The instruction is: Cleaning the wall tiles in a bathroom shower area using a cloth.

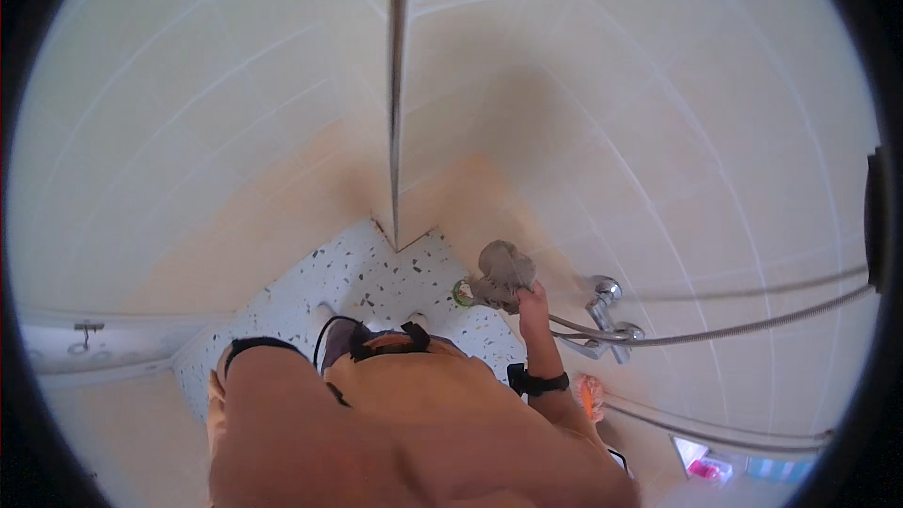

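Observation:
My right hand is closed on a bunched grey-brown cloth, held beside the tiled wall on the right. Just past the hand is a chrome shower mixer tap, with a ribbed metal hose running off to the right. A small round object with a green rim shows beside the cloth, partly hidden by it. My left hand is out of view; the left arm is bent by my body. A black band is on my right wrist.
A thin upright metal-edged strip or panel stands in the corner ahead. The floor is speckled. An orange fluffy brush or duster is at the right wall near a metal rail. Far left is a white fixture.

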